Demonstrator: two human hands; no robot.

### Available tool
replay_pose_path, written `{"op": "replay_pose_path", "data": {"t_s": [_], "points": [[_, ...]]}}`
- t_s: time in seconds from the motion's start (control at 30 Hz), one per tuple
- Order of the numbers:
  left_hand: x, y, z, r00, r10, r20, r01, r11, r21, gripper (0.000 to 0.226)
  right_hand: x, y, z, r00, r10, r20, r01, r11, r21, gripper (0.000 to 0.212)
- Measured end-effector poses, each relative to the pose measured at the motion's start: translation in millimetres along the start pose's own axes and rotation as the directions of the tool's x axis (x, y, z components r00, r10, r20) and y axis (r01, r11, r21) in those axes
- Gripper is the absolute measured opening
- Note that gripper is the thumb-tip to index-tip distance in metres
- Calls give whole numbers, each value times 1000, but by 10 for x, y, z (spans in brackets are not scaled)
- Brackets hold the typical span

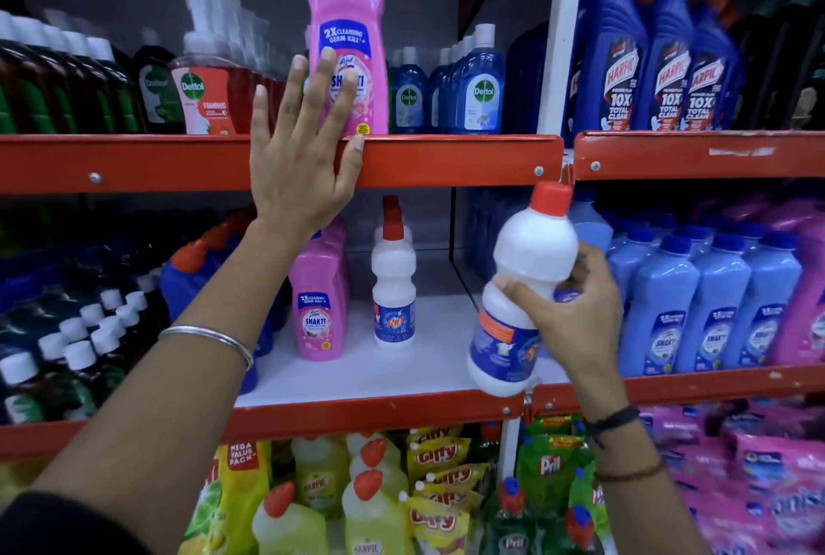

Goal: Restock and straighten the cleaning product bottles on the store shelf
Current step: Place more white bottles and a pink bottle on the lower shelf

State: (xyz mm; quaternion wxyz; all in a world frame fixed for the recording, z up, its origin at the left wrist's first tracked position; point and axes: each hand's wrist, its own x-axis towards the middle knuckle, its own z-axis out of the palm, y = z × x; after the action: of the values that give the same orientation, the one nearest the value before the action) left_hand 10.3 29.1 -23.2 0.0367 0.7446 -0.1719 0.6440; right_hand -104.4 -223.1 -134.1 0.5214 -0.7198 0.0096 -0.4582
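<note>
Two bottles in play. White bottle with red cap (pixel 522 291), blue label, held in right hand (pixel 576 322) in front of the middle shelf (pixel 379 409), tilted with cap leaning up and right, base hanging just over the shelf's red front lip. Fingers wrapped round its waist, thumb across the front; closed grip, looks firm.

Tall pink bottle (pixel 343 40) stands on the upper shelf (pixel 446 157) right at the front edge. Left hand (pixel 299 152) flat and spread wide against its lower front, fingertips on the label, thumb at the shelf lip. Gripping nothing; pressing or steadying only.

Matching white bottles (pixel 393 286) stand in a short file further back on the middle shelf, beside a row of smaller pink bottles (pixel 319 300). Bare white shelf between them and the held bottle, so the slot looks open.

Risks, as judged:
- Pink bottle is tall, narrow, at the edge. An open palm cannot catch it; if the push lands high or the hand leaves too soon it could tip forward off the shelf.
- A hard push may knock the blue Dettol bottles (pixel 477 85) beside it, or whatever stands behind, which is hidden.
- Held bottle's base could clip the red lip going in, since it is tilted and low.
- Attention split between two shelves; either hand could misjudge.
- Setting down crooked would nudge the white file out of line.
</note>
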Motion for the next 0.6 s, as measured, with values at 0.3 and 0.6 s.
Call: {"op": "replay_pose_path", "data": {"t_s": [0.3,0.6], "points": [[7,-28,14,1000,19,5,-19,1000,11,56,-282,59,1021,985,74,157,-53,989,-136,76],[10,-39,39,999,35,-18,-34,999,25,57,-359,319,1491,981,125,148,-85,964,-254,77]]}}
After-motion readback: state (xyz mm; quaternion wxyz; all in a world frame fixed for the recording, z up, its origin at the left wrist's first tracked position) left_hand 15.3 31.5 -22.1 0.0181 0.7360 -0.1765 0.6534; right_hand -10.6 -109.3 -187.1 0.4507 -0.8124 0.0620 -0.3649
